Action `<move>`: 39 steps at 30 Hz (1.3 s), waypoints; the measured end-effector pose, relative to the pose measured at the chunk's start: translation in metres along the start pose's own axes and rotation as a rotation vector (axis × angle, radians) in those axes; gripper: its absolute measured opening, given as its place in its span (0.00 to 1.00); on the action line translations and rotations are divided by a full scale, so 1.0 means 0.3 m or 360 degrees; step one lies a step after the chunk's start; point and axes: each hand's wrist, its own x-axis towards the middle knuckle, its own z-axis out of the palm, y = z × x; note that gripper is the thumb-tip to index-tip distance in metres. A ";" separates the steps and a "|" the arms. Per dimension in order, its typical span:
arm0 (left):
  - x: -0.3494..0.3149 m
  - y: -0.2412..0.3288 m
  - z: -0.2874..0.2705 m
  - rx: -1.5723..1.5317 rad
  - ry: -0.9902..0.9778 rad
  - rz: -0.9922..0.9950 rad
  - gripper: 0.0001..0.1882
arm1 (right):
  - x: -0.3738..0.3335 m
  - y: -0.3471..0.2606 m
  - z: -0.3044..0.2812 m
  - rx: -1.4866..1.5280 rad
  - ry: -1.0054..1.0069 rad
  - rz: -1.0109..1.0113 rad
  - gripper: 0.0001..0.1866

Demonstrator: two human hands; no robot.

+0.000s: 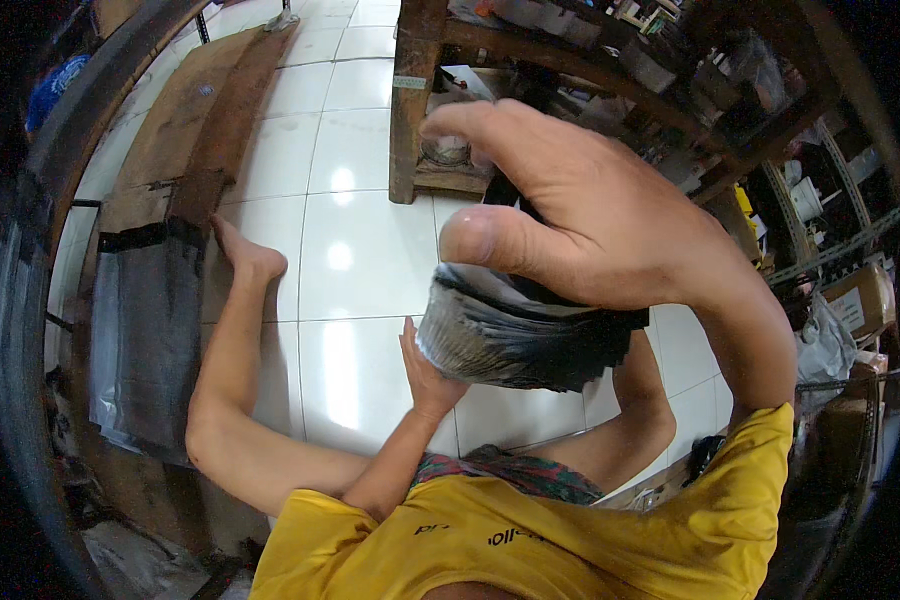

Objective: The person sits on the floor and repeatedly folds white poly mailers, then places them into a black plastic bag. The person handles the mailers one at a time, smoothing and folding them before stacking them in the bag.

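A thick bundle of thin black and grey sheets (pixel 520 335) is up in front of me, its many layered edges fanned toward the left. My left hand (pixel 432 380) supports it from below and behind at its left end. Those fingers point upward beside it, and the rest of the hand is hidden. Large and close above the bundle is my right hand (pixel 590 210), its thumb and forefinger curved and wide apart. Nothing shows gripped between these two. A dark piece is visible behind them, and the other right fingers are hidden.
White floor tiles (pixel 345 240) lie between my bare legs. On the left stands a long wooden bench (pixel 185 130) with grey sheeting (pixel 145 330) over its near end. A wooden post (pixel 410 100) and crowded shelves rise ahead and right. A cardboard box (pixel 860 300) sits at far right.
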 end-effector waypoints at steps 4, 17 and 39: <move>0.005 0.044 0.042 -0.0008 0.0165 -0.0105 0.69 | 0.024 -0.002 0.001 -0.0080 -0.0081 -0.0038 0.39; 0.157 -0.035 -0.078 -0.0466 -0.0463 -0.0293 0.48 | -0.042 0.045 -0.052 0.0115 -0.0191 0.0367 0.38; 0.052 0.073 -0.003 -0.0148 0.0169 -0.0138 0.67 | 0.046 0.037 0.006 -0.0022 0.0063 0.0055 0.35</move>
